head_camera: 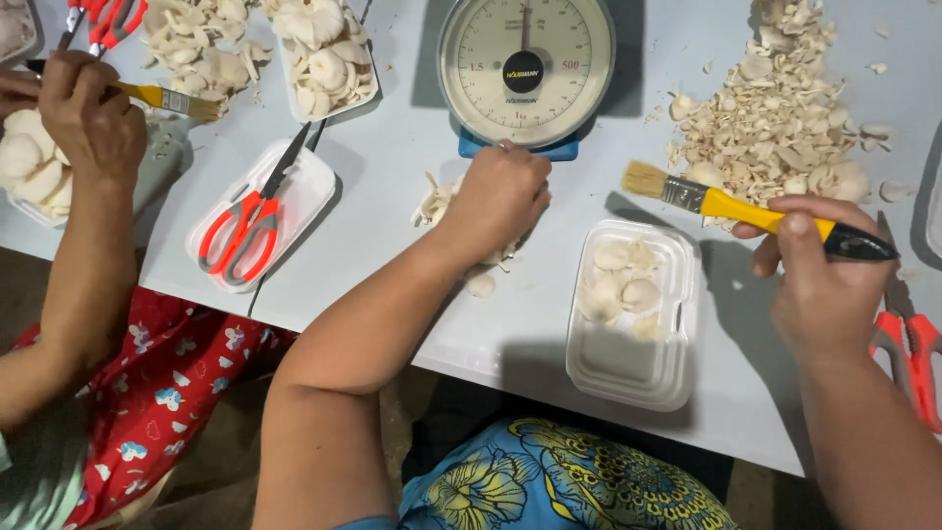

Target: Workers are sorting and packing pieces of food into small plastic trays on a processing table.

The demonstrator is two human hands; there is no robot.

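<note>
On the pale worktop (pixel 392 167), just below the round scale (pixel 526 69), the left hand (pixel 498 196) is closing its grip around a clump of white mushrooms (pixel 432 201), while the right hand (pixel 819 280) is holding a yellow brush (pixel 731 204) tight above the white tray (pixel 638 363) with a few mushrooms inside.

A round dial scale (pixel 526 69) on a blue base stands at top centre of the pale table (pixel 392 186). Red-handled scissors (pixel 245 221) lie on an upturned white tray (pixel 294 196) at centre left, with a filled mushroom tray (pixel 329 59) above. A heap of mushroom trimmings (pixel 785 118) fills the upper right, and another pair of red scissors (pixel 917 353) lies at the right edge.
</note>
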